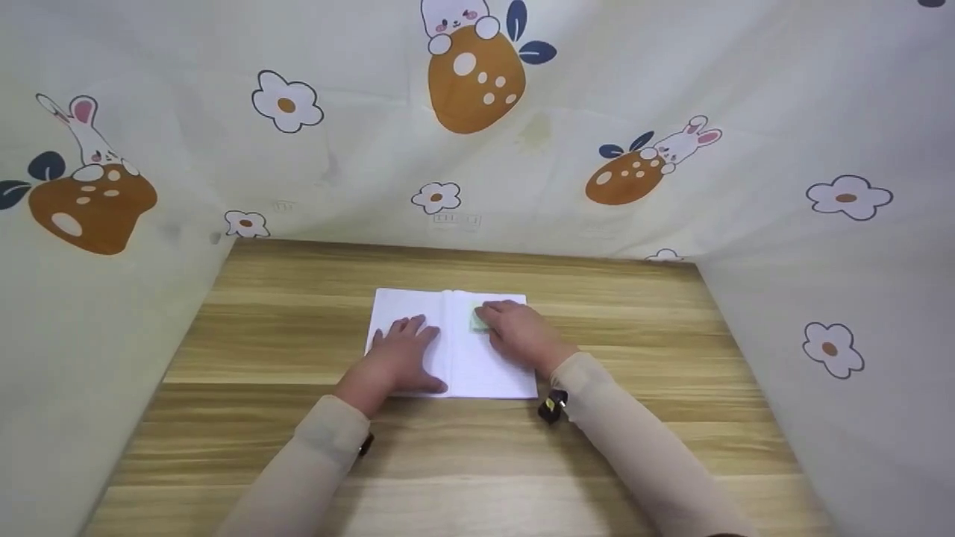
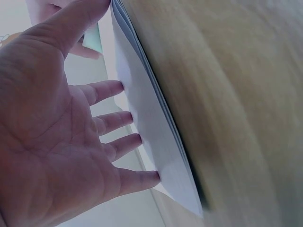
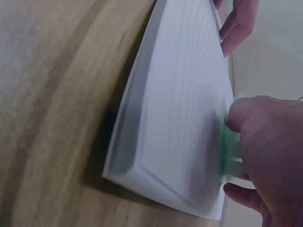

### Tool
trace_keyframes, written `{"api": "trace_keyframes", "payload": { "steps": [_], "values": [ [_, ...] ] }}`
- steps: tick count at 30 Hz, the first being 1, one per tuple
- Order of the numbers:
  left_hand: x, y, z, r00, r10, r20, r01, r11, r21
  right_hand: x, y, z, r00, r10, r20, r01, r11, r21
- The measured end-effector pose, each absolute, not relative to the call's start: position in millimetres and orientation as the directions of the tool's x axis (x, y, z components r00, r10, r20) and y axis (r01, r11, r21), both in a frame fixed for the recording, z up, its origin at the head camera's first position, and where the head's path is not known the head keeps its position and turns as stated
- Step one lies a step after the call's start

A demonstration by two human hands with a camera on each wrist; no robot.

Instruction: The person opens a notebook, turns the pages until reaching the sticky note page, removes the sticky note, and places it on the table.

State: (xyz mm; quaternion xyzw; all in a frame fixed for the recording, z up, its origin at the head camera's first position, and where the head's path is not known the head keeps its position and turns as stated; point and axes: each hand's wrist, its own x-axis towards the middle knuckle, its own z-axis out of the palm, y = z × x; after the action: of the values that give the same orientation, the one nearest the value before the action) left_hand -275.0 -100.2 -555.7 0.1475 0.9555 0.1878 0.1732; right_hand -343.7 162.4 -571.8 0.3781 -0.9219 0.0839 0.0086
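An open notebook (image 1: 489, 373) with white, faintly lined pages lies on the wooden table. My left hand (image 1: 403, 358) rests on its left page, fingers spread, the thumb reaching toward the centre fold. In the left wrist view its fingertips (image 2: 125, 116) touch the paper near the outer edge. Over the upper part of the right page, my right hand (image 1: 526, 332) holds a small pale green sticky note (image 1: 478, 319) by its right side. The right wrist view shows the note (image 3: 226, 151) blurred, close against the page, with the thumb and fingers around it.
The wooden table (image 1: 283, 328) extends around the notebook on all sides. A pale cloth (image 1: 358, 164) printed with rabbits and flowers hangs behind and along both sides. A small black device (image 1: 553, 406) is worn at the right wrist.
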Motion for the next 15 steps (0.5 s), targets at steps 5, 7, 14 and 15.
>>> {"api": "trace_keyframes", "payload": {
  "steps": [5, 7, 14, 15],
  "values": [
    [-275.2, -101.0, -555.8, -0.898, 0.353, -0.261, 0.23, 0.885, 0.405, -347.1, 159.8, -574.3, -0.691, -0.714, 0.115, -0.723, 0.678, -0.136],
    [-275.4, -101.0, -556.8, -0.899, 0.354, -0.257, 0.233, 0.884, 0.405, -348.3, 158.4, -574.7, -0.685, -0.719, 0.115, -0.728, 0.671, -0.137],
    [-275.3, -99.7, -558.1, -0.898, 0.359, -0.257, 0.236, 0.882, 0.409, -350.5, 156.8, -573.9, -0.717, -0.689, 0.109, -0.692, 0.682, -0.236],
    [-275.5, -99.6, -558.3, -0.897, 0.359, -0.256, 0.237, 0.882, 0.408, -350.9, 157.4, -573.7, -0.734, -0.671, 0.109, -0.671, 0.689, -0.274]
  ]
}}
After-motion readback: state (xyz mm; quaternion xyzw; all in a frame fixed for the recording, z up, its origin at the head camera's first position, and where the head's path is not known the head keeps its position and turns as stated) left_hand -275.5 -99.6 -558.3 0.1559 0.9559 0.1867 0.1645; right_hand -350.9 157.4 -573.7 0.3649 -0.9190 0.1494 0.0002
